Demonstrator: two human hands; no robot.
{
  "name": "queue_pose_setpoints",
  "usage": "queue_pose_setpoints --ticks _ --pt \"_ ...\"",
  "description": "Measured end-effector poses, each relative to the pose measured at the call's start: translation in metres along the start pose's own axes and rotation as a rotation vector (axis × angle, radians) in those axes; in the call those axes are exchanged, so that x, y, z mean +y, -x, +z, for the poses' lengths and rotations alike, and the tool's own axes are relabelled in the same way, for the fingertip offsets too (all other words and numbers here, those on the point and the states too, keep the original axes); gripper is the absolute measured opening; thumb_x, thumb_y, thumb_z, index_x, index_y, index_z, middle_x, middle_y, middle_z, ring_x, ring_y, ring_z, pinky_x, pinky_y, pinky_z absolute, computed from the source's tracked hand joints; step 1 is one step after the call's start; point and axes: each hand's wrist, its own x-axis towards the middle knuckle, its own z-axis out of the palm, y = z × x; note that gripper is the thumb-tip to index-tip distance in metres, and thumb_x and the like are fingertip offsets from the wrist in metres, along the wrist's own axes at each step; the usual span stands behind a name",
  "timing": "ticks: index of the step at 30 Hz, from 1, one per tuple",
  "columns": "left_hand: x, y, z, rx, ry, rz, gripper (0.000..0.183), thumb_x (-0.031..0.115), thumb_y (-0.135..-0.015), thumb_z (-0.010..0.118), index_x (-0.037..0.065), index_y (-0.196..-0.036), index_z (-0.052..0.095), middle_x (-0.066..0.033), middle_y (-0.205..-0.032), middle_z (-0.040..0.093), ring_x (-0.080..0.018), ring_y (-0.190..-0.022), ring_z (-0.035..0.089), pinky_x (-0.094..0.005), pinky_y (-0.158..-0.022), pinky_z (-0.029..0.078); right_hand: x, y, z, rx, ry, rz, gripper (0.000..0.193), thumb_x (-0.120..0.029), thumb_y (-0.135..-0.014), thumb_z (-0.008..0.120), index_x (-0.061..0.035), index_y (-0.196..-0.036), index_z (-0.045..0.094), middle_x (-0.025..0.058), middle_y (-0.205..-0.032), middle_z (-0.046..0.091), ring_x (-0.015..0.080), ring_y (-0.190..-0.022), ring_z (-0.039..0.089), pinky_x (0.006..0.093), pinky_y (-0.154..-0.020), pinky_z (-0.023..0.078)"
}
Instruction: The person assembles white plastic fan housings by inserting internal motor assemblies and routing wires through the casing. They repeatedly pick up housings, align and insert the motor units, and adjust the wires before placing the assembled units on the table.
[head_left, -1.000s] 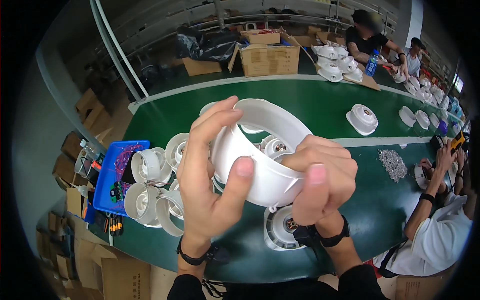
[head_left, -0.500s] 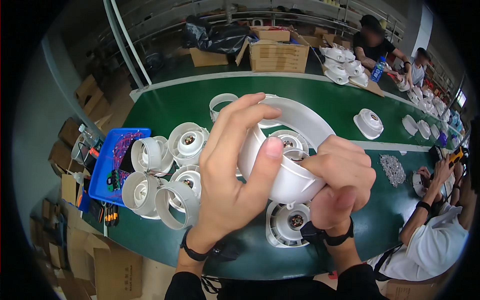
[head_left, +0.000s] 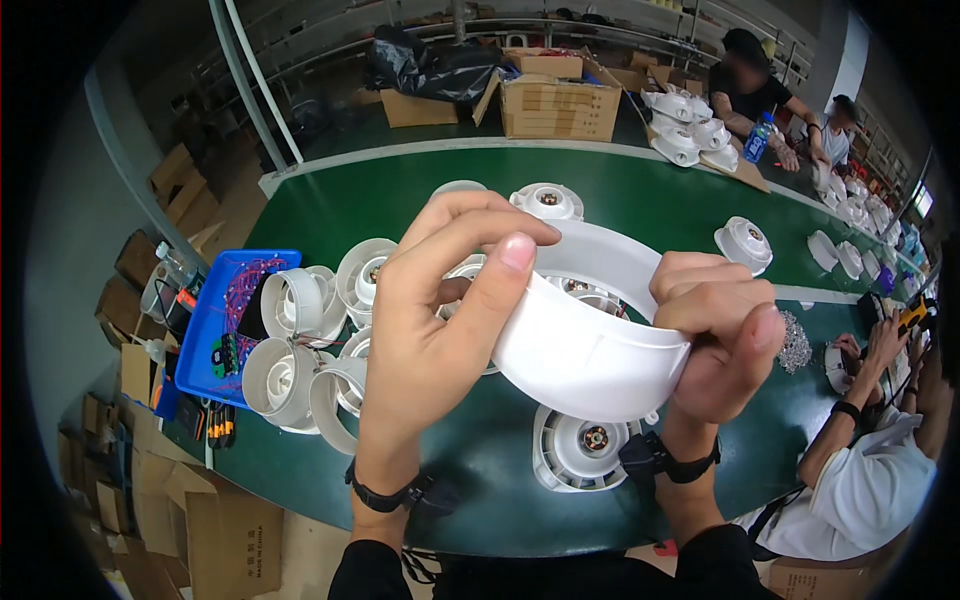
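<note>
White ring [head_left: 590, 355] held up over the green table [head_left: 640, 180], well R of the blue tray [head_left: 205, 325]. Tilted, near rim sloping down to R; can see thru it to white parts below. L hand [head_left: 435, 320], btwn tray & ring's far end, grips the end nearer tray: thumb on near wall, fingers curved over to far rim. R hand [head_left: 722, 330], farther R of tray, has fingers curled tight over opp. end, thumb up. Black band [head_left: 382, 498] on L wrist, another [head_left: 690, 468] on R.

Tray has red/blue wires [head_left: 245, 290] & a green board [head_left: 224, 354]. White cups [head_left: 272, 385] stand in a cluster just R of tray, some w/ motors. Base [head_left: 588, 448] w/ motor in ctr: well R of tray, nearer the person, under ring in view. 2nd base [head_left: 547, 203] R of tray, farther back. Orange/black tools [head_left: 221, 425] just on tray's near side; clear bottle [head_left: 176, 264] just past its L edge.

Far R of tray: pile of silver bits [head_left: 795, 345], then co-worker's hand [head_left: 885, 345] nr a yellow/black tool [head_left: 912, 315]. Beyond tray & R: carton [head_left: 560, 110], black bag [head_left: 430, 70], blue bottle [head_left: 758, 138] by white stack [head_left: 688, 128].
</note>
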Motion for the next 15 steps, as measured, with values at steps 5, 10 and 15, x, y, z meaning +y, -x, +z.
queue_pose_setpoints --ticks 5,10,15 --pt "0.005 0.001 0.002 0.003 -0.182 0.016 0.031 0.027 -0.093 0.067 0.001 -0.111 0.067 -0.0120 -0.109 0.062 -0.0192 -0.099 0.063 -0.0288 -0.074 0.053 0.006 -0.001 0.004 0.018 -0.022 0.004 0.047 -0.020 -0.096 0.042 0.0022 -0.058 0.059 0.0068 -0.052 0.056 0.0176 -0.041 0.046 0.0308 -0.043 0.035" --pt "0.002 0.005 0.007 -0.142 -0.086 -0.142 0.060 0.035 -0.084 0.073 -0.001 -0.129 0.054 -0.0176 -0.116 0.065 -0.0265 -0.106 0.063 -0.0361 -0.094 0.048 0.012 -0.001 0.004 -0.068 0.014 -0.078 0.030 -0.011 -0.087 0.053 0.0010 -0.059 0.056 0.0073 -0.051 0.053 0.0196 -0.039 0.045 0.0312 -0.043 0.035" --pt "0.004 0.002 -0.004 -0.279 -0.085 -0.222 0.082 0.036 -0.077 0.077 0.002 -0.144 0.043 -0.0188 -0.117 0.066 -0.0277 -0.113 0.063 -0.0379 -0.102 0.045 0.014 -0.002 -0.002 -0.244 0.043 -0.046 0.020 -0.003 -0.081 0.061 -0.0003 -0.061 0.060 0.0064 -0.049 0.049 0.0211 -0.038 0.043 0.0316 -0.042 0.033"
